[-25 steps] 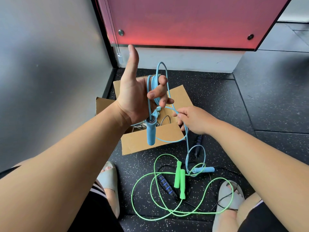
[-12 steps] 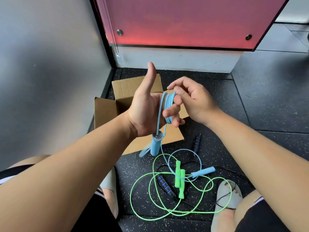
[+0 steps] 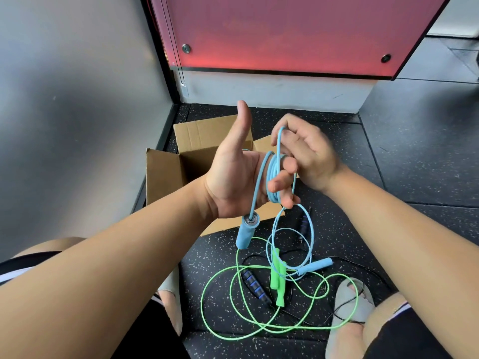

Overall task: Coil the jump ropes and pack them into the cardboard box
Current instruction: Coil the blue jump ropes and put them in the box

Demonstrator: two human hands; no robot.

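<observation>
Blue rope (image 3: pixel 272 177) is partly wound round the curled fingers of my left hand (image 3: pixel 233 177), my right hand (image 3: pixel 308 156) pinching its next loop over the box (image 3: pixel 197 141), while its tail, the green rope (image 3: pixel 275 279) and the black rope (image 3: pixel 255 285) lie loose on the floor (image 3: pixel 350 203), unpacked.

Over the open cardboard box (image 3: pixel 166 172), the left hand (image 3: pixel 233 182) is held palm-up with its thumb raised. The blue jump rope (image 3: pixel 272 177) is wound round its curled fingers, and one handle (image 3: pixel 246 233) dangles below. The right hand (image 3: pixel 308 156) pinches a loop above the coil. On the near side of the box, a green jump rope (image 3: pixel 275 279) and a black jump rope (image 3: pixel 255 286) lie tangled on the floor (image 3: pixel 388 177).
</observation>
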